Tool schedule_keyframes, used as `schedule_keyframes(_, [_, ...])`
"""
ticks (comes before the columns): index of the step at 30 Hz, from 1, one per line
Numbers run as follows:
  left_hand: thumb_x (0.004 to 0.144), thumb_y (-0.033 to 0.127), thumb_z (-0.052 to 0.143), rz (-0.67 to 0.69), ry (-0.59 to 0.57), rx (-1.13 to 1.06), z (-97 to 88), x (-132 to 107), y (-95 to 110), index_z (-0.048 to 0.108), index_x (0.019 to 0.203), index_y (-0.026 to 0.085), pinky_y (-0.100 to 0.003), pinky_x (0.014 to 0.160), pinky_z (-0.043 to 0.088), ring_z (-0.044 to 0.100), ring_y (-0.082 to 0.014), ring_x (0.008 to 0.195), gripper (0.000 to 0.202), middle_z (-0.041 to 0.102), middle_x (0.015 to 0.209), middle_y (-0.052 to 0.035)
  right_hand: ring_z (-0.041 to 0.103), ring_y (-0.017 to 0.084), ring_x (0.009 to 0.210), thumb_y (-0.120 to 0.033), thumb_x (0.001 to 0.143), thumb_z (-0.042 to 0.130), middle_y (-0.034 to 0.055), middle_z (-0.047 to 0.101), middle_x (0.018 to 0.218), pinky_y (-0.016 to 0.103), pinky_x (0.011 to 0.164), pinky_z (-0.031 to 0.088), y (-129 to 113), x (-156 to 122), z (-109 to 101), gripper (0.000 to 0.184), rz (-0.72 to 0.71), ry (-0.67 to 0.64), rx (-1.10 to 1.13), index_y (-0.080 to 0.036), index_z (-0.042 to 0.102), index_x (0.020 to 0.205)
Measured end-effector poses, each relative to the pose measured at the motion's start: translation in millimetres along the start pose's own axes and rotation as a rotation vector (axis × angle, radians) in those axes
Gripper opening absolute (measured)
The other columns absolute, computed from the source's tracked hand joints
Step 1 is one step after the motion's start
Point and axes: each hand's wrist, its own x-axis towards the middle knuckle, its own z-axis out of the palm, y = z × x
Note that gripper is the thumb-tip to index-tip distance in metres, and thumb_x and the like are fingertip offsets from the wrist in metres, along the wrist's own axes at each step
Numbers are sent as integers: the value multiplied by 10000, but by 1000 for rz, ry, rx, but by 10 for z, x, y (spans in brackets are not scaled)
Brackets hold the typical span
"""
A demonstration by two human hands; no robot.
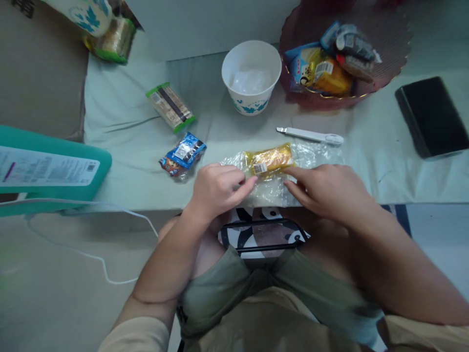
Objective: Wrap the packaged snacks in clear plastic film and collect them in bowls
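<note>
A yellow snack packet (270, 159) lies inside a clear plastic bag (315, 155) on the pale green table (124, 146), close to its front edge. My left hand (216, 188) is closed, its fingertips pinching the bag's near left edge beside the packet. My right hand (328, 188) rests on the bag's near right part, fingers pressed together and flat on the plastic, just under the packet's right end.
A white pen-like tool (311, 135) lies just beyond the bag. Farther back stand a white paper bowl (251, 76) and a dark red tray (388, 44) of snacks. A blue snack packet (183, 155), a green-edged biscuit pack (171, 106), a black phone (432, 116) and a teal box (47, 166) lie around.
</note>
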Motion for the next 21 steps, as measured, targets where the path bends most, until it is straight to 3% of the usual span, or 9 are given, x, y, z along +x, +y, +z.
schedule_keyframes(3, [926, 400, 692, -155, 179, -71, 36, 94, -24, 596, 607, 235, -345, 658, 391, 504, -160, 614, 372, 578, 617, 1, 543, 204, 492, -402, 939, 508, 44, 727, 673, 322, 529, 286, 46, 6, 105, 378, 36, 245, 73, -271, 712, 1229])
schedule_keyframes(6, [959, 425, 642, -258, 236, -226, 70, 176, -71, 640, 658, 233, -362, 766, 470, 592, -182, 764, 357, 678, 817, -44, 681, 237, 652, -306, 916, 556, 52, 802, 897, 342, 586, 436, 63, 38, 160, 421, 34, 359, 219, -274, 644, 1326])
schedule_keyframes(8, [963, 445, 630, -315, 211, -297, 109, 213, -81, 652, 697, 225, -339, 757, 489, 616, -173, 785, 345, 688, 855, -44, 745, 274, 819, -260, 902, 574, 77, 807, 1044, 382, 677, 530, 71, 77, 174, 338, 30, 398, 308, -259, 663, 1228])
schedule_keyframes(10, [875, 506, 731, -344, 150, -334, 170, 238, -47, 677, 797, 223, -326, 774, 506, 646, -186, 852, 299, 705, 917, -44, 749, 320, 1056, -202, 879, 584, 106, 774, 1224, 457, 836, 589, 80, 129, 184, 225, -27, 426, 394, -251, 669, 1082])
schedule_keyframes(13, [669, 581, 884, -377, 35, -348, 290, 258, 81, 684, 1016, 227, -371, 883, 521, 669, -255, 1020, 534, 731, 1084, -78, 611, 338, 1377, -123, 849, 571, 113, 652, 1471, 568, 1098, 524, 91, 214, 208, 205, -181, 432, 517, -254, 633, 994])
schedule_keyframes(15, [640, 570, 906, -425, 6, -354, 367, 258, 164, 667, 1077, 232, -398, 914, 517, 679, -279, 1035, 602, 744, 1107, -95, 557, 318, 1445, -105, 840, 564, 111, 606, 1528, 582, 1157, 485, 96, 260, 230, 273, -239, 411, 578, -259, 614, 1059])
schedule_keyframes(18, [794, 470, 810, -489, 7, -449, 436, 249, 188, 664, 954, 229, -384, 894, 526, 711, -256, 999, 325, 770, 1052, -93, 555, 301, 1442, -123, 820, 577, 122, 572, 1554, 548, 1137, 509, 117, 309, 273, 405, -247, 459, 663, -263, 570, 1200])
schedule_keyframes(21, [880, 334, 690, -561, 63, -622, 429, 244, 100, 629, 771, 217, -362, 884, 546, 730, -230, 1040, 171, 786, 1056, -95, 597, 303, 1374, -138, 791, 581, 136, 616, 1466, 517, 1069, 553, 170, 357, 342, 500, -124, 580, 715, -264, 538, 1273])
